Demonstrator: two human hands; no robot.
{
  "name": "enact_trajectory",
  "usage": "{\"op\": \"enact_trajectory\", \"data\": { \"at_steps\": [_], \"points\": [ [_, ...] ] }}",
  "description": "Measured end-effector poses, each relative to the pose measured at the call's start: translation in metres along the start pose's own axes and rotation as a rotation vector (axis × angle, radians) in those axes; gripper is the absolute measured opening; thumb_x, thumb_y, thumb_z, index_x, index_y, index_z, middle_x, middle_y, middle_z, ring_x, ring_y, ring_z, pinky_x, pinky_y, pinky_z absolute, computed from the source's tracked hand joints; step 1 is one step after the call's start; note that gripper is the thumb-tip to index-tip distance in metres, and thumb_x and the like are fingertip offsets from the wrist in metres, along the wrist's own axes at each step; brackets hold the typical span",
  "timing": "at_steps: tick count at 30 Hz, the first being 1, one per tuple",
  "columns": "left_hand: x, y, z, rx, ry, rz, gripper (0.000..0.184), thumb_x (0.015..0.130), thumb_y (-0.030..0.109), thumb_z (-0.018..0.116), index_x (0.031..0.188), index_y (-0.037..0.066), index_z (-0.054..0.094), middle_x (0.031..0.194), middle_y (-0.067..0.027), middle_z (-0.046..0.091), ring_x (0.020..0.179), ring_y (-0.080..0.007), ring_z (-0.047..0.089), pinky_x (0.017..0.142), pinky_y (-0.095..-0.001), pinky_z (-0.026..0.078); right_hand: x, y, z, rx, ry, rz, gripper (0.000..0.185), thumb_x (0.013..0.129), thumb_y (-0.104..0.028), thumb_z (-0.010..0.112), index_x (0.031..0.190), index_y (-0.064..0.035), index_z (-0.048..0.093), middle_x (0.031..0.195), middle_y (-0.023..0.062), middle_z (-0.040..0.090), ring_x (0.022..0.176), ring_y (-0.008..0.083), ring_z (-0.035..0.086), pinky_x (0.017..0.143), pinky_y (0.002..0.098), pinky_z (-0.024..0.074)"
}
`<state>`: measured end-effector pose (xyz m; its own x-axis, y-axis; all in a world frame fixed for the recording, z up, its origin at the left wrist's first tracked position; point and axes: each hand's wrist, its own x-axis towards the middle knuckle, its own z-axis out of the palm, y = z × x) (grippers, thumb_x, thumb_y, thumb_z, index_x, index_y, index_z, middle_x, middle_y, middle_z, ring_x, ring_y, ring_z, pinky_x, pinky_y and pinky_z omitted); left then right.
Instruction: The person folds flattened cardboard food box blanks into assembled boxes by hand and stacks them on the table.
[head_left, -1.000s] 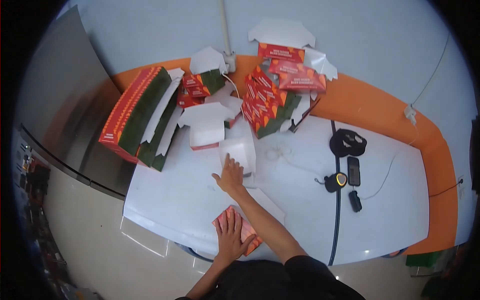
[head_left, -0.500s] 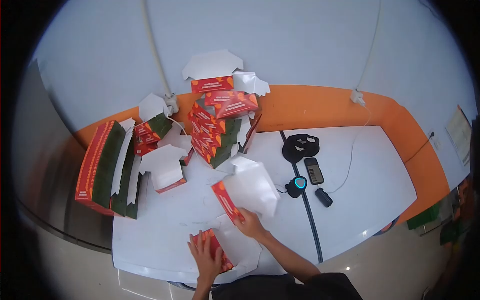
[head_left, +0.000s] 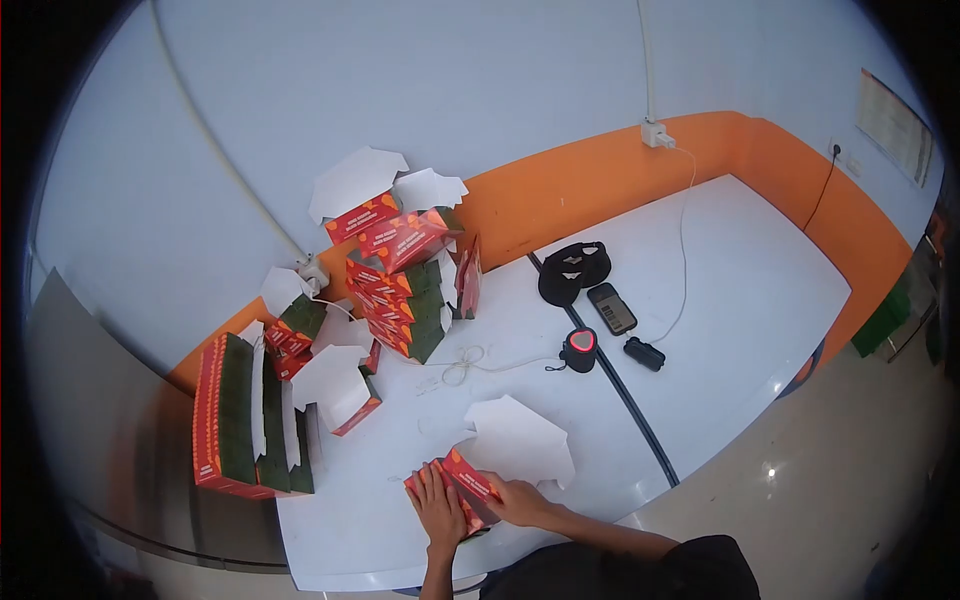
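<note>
At the table's front edge, my left hand point(head_left: 440, 508) lies with its fingers stretched out flat over a red printed cardboard box. My right hand point(head_left: 518, 500) grips the edge of a red paperboard box point(head_left: 468, 472), whose white lid point(head_left: 520, 440) stands open behind it. The two boxes are pressed close together between my hands; how they fit is partly hidden by my fingers.
A leaning stack of red and green boxes point(head_left: 395, 300) stands at the back. Nested boxes point(head_left: 240, 420) and an open box point(head_left: 340, 390) are on the left. A black cap point(head_left: 575, 272), phone point(head_left: 612, 308), small round device point(head_left: 579, 350) and black cabled item point(head_left: 644, 353) sit right of centre.
My right hand has brought its open box down and left against the box under my left hand. The view has turned, and the round device's light went from blue to red.
</note>
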<state>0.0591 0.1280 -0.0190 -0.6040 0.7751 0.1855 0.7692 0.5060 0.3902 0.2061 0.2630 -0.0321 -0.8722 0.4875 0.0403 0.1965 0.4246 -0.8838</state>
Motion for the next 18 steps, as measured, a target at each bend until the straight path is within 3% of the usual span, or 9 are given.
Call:
{"op": "enact_trajectory", "data": {
  "at_steps": [4,6,9,10,13,14,15,17,18],
  "points": [
    [-0.002,-0.003,0.011,0.045,0.049,-0.016,0.061,0.107,0.025,0.045,0.160,-0.003,0.038,0.165,-0.0241,0.039,0.154,-0.0460,0.031,0.127,-0.0594,0.013,0.009,-0.005,0.010,-0.231,-0.031,-0.003,0.047,0.102,-0.031,0.059,0.139,-0.0044,0.045,0.082,0.0257,0.072,0.074,0.0468,0.071,0.068,0.0579,0.0551],
    [0.007,0.020,-0.012,0.002,-0.106,-0.117,0.061,0.104,0.025,0.049,0.159,0.001,0.042,0.159,-0.0239,0.047,0.146,-0.0442,0.041,0.122,-0.0601,0.023,0.006,-0.008,0.015,-0.242,-0.131,-0.046,0.045,0.102,-0.035,0.059,0.133,-0.0041,0.050,0.080,0.0250,0.073,0.075,0.0442,0.073,0.069,0.0579,0.0562],
    [0.000,-0.011,0.018,0.117,0.179,-0.069,0.058,0.102,0.035,0.054,0.153,0.007,0.051,0.160,-0.0176,0.048,0.148,-0.0407,0.042,0.118,-0.0648,0.029,0.020,0.063,0.085,-0.453,-0.318,-0.118,0.035,0.103,-0.034,0.059,0.122,-0.0052,0.061,0.106,0.0214,0.075,0.091,0.0390,0.075,0.075,0.0544,0.0598],
    [0.000,-0.015,0.029,0.130,0.232,-0.020,0.056,0.102,0.035,0.055,0.151,0.008,0.054,0.159,-0.0167,0.048,0.149,-0.0406,0.041,0.117,-0.0665,0.029,0.022,0.065,0.080,-0.508,-0.287,-0.253,0.034,0.103,-0.034,0.057,0.119,-0.0039,0.060,0.101,0.0271,0.074,0.090,0.0463,0.073,0.078,0.0567,0.0576],
    [-0.002,-0.023,0.050,0.166,0.237,-0.028,0.059,0.102,0.031,0.055,0.154,0.006,0.048,0.160,-0.0165,0.047,0.149,-0.0442,0.036,0.125,-0.0577,0.024,0.038,0.068,0.083,-0.340,-0.174,-0.244,0.039,0.097,-0.033,0.060,0.110,0.0039,0.064,0.102,0.0326,0.063,0.083,0.0509,0.067,0.074,0.0603,0.0542],
    [-0.001,-0.024,0.047,0.260,0.305,0.133,0.062,0.097,0.029,0.055,0.153,0.001,0.049,0.161,-0.0210,0.045,0.145,-0.0500,0.040,0.121,-0.0666,0.025,0.034,0.072,0.083,-0.278,-0.144,-0.215,0.041,0.096,-0.032,0.062,0.107,0.0065,0.065,0.102,0.0344,0.060,0.081,0.0525,0.065,0.073,0.0615,0.0531],
    [0.001,-0.026,0.044,0.120,0.256,-0.053,0.055,0.103,0.038,0.053,0.149,0.008,0.057,0.159,-0.0169,0.050,0.150,-0.0413,0.039,0.122,-0.0637,0.026,0.046,0.080,0.084,-0.230,-0.166,-0.089,0.042,0.101,-0.036,0.056,0.112,0.0038,0.061,0.101,0.0336,0.066,0.087,0.0551,0.067,0.079,0.0628,0.0535],
    [-0.001,-0.022,0.019,0.520,0.008,0.051,0.058,0.107,0.039,0.048,0.156,0.007,0.051,0.165,-0.0153,0.044,0.155,-0.0411,0.032,0.125,-0.0642,0.019,0.036,0.058,0.065,-0.098,-0.176,0.036,0.042,0.106,-0.040,0.050,0.117,0.0005,0.056,0.099,0.0349,0.071,0.093,0.0597,0.066,0.085,0.0656,0.0518],
    [0.001,-0.015,0.023,0.106,0.146,-0.046,0.059,0.108,0.036,0.046,0.157,0.004,0.047,0.168,-0.0151,0.039,0.155,-0.0420,0.032,0.125,-0.0647,0.020,0.038,0.022,0.036,-0.028,-0.173,0.017,0.041,0.106,-0.039,0.049,0.116,0.0000,0.056,0.098,0.0370,0.069,0.093,0.0616,0.064,0.085,0.0670,0.0498]
  ]
}}
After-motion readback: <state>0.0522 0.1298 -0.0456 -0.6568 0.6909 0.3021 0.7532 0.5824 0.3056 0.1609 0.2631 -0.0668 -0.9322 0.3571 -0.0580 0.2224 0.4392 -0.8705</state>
